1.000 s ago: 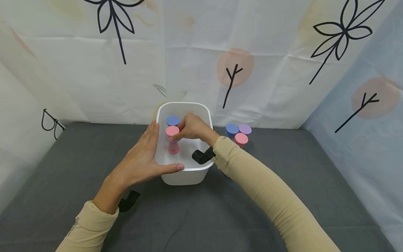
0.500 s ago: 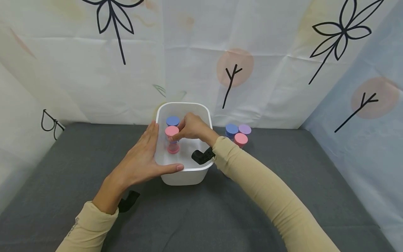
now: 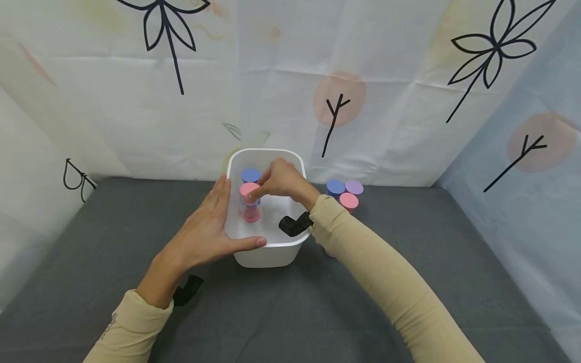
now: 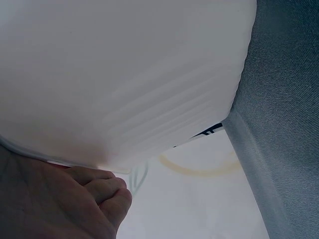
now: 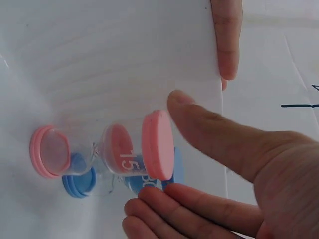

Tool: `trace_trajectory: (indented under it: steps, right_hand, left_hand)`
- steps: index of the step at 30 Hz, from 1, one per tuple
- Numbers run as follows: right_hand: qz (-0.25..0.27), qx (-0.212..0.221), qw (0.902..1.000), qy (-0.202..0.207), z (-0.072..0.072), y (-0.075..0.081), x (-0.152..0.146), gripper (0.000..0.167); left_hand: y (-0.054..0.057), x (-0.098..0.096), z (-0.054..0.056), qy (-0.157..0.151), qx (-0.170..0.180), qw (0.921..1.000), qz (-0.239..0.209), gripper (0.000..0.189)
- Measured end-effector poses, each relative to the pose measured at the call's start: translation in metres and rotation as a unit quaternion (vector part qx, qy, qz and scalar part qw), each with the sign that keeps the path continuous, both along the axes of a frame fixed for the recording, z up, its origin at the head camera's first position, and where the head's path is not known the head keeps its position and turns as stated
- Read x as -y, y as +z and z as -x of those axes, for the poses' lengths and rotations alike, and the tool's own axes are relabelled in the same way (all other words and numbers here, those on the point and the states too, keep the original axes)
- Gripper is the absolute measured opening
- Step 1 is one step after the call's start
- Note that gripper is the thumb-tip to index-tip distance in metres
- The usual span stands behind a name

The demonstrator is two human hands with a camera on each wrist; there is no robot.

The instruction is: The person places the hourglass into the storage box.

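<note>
Left hand (image 3: 204, 232) spread along left and near rim of white plastic bin (image 3: 265, 258), likely steadying it. Right hand (image 3: 285, 180): thumb and fingers parted around pink-capped clear hourglass (image 3: 248, 189), upright inside, left side; contact unclear. Blue-capped clear hourglass (image 3: 250, 175) just beyond, likely grouped to save room.

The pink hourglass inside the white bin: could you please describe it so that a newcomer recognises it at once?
On the grey cloth stands a white bin. Inside, between the left hand and the right hand, the pink hourglass stands upright. Pink caps and a white 15 set it apart from the blue hourglass behind.
</note>
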State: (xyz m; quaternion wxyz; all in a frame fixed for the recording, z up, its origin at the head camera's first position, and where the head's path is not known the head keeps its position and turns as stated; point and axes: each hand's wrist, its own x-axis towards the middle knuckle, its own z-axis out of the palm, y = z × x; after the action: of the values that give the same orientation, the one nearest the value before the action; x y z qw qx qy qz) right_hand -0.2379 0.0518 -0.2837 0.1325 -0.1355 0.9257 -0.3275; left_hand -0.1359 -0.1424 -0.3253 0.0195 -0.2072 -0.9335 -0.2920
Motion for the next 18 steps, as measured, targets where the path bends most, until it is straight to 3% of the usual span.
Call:
trace_trajectory:
  steps: [6,11,18]
  right_hand:
    - [0.024,-0.006,0.9996,-0.012,-0.002,0.015,-0.007,0.045]
    - [0.092,0.002,0.9957,0.003,-0.008,0.026,-0.019,0.052]
    - [0.186,-0.006,0.9821,0.030,-0.022,0.037,-0.042,0.045]
  left_hand:
    - [0.001,0.000,0.000,0.004,0.010,0.9999,0.001,0.136]
    - [0.001,0.000,0.000,0.007,0.017,0.9998,0.001,0.136]
    - [0.001,-0.001,0.000,0.008,0.015,0.9998,-0.005,0.137]
